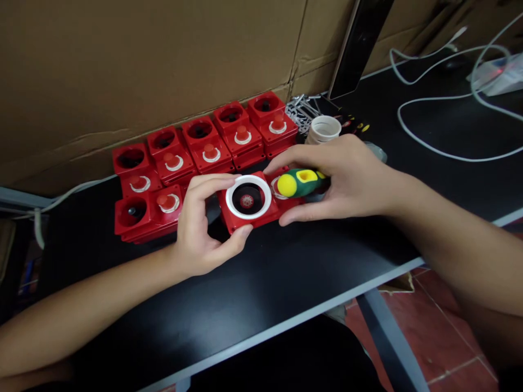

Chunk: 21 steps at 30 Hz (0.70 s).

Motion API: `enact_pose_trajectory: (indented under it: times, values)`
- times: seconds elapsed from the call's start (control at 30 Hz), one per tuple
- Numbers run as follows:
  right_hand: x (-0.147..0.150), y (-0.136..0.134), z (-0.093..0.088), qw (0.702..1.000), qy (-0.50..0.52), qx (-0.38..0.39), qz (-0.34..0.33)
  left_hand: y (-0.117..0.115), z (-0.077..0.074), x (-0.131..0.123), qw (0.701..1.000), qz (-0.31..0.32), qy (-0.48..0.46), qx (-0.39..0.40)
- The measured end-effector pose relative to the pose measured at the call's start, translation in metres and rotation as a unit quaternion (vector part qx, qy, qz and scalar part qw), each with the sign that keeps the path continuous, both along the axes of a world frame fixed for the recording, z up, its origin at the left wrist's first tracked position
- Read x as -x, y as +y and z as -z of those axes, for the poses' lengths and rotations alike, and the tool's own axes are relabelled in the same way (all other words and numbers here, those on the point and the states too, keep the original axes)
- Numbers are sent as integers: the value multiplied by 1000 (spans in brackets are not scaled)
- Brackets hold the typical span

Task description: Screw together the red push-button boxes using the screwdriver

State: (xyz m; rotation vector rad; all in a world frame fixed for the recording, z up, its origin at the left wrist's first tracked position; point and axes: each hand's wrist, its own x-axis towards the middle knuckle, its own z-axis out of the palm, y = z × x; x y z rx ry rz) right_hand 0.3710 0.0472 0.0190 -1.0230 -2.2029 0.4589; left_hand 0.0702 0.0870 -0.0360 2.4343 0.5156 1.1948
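Observation:
Above the black table, a red box (237, 222) is held between my two hands. A white ring (267, 200) surrounds its round black opening, where a red emblem shows. My left hand (208, 223) grips the box's left end, fingers at the top of the ring and thumb at the lower edge. With my right hand (327, 182) I hold the box's right end, and a green and yellow screwdriver handle (304, 182) lies within the same hand, across the box's right part. The tool's tip is hidden.
Several red boxes (208, 152) with domed buttons stand along the cardboard wall (163, 65). Behind my right hand are stacked white rings (326, 128) and loose screws (301, 113). A white cable (433, 155) curls at the right; the table's edge (294, 321) runs in front.

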Motion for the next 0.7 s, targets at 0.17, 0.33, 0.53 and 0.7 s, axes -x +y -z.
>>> enact_pose_trajectory:
  times: [0.17, 0.33, 0.53, 0.7]
  values:
    - [-4, 1, -8, 997, 27, -40, 59, 1, 1, 1, 999, -2, -32, -20]
    - [-9, 3, -14, 978, 86, -80, 169, 1, -5, 2, 996, -26, -43, -74]
    - [-13, 8, -8, 968, 82, -126, 203, -29, -29, 2, 993, 32, -45, -104]
    - [-11, 10, -3, 973, 64, -114, 189, -65, -51, 1, 988, 83, 116, -62]
